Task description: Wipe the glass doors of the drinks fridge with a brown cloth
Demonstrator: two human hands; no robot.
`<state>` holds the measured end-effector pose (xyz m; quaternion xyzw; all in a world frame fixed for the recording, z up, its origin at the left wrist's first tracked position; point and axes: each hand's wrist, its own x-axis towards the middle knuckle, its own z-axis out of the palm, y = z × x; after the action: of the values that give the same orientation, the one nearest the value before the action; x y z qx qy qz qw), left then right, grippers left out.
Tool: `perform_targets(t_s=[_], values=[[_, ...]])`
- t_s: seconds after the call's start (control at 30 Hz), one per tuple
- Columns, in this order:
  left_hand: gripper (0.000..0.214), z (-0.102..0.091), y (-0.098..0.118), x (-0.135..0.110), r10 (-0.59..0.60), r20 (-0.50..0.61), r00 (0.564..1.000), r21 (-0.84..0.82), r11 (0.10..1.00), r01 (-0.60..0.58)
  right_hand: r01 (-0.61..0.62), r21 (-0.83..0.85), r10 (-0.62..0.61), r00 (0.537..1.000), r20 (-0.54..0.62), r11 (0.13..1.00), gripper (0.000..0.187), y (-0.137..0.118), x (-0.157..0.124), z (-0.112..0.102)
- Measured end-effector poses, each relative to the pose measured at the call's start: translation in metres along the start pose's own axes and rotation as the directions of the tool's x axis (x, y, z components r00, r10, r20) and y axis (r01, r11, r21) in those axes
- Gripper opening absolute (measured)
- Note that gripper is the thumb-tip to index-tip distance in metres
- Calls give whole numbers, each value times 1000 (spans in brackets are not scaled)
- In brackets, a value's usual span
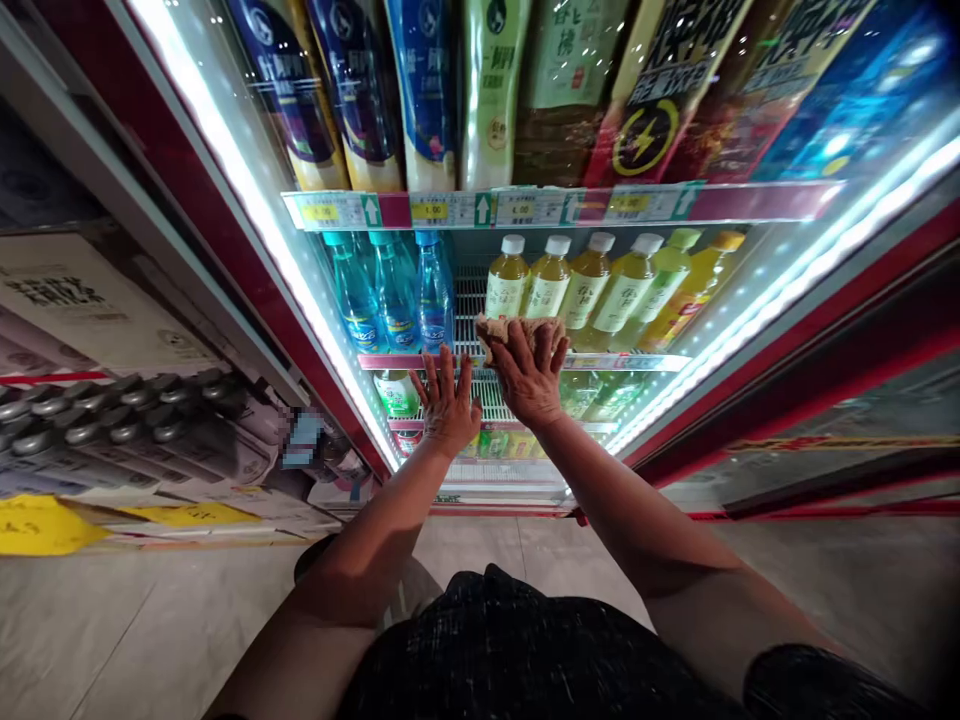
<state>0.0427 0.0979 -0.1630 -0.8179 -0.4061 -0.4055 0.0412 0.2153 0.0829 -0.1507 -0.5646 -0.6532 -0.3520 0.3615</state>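
My right hand [531,375] presses a brownish cloth [510,328] against the glass door [247,180] of a drinks fridge, at the height of the middle shelf; its fingers lie over the cloth. My left hand [448,400] rests flat on the glass just to the left, fingers spread, holding nothing. Behind the glass near the hands stand blue water bottles [397,295] and yellow tea bottles [551,285] with white caps.
The upper shelf holds large bottles [427,90] above a rail of price tags [480,208]. Lower shelves carry a few cans and bottles [396,393]. A red door frame [787,370] runs on the right. Cartons and shrink-wrapped bottle packs [112,420] are stacked on the left. Grey tiled floor [150,620] lies below.
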Motion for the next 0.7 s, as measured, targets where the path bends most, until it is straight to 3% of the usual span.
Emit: perform_targets(t_s=[0.2, 0.37, 0.57, 0.7], values=[[107, 7, 6, -1, -14, -16, 1000, -26, 1000, 13, 101, -54, -100, 995, 21, 993, 50, 10, -27, -5], [109, 8, 24, 3, 43, -86, 995, -2, 999, -43, 10, -86, -9, 1000, 12, 996, 51, 23, -15, -11], [100, 17, 20, 2, 44, -11, 999, 39, 998, -43, 28, 21, -30, 995, 95, 999, 52, 41, -49, -7], [99, 17, 28, 3, 26, -50, 998, 31, 999, -24, -55, -23, 57, 992, 109, 998, 52, 56, -41, -15]])
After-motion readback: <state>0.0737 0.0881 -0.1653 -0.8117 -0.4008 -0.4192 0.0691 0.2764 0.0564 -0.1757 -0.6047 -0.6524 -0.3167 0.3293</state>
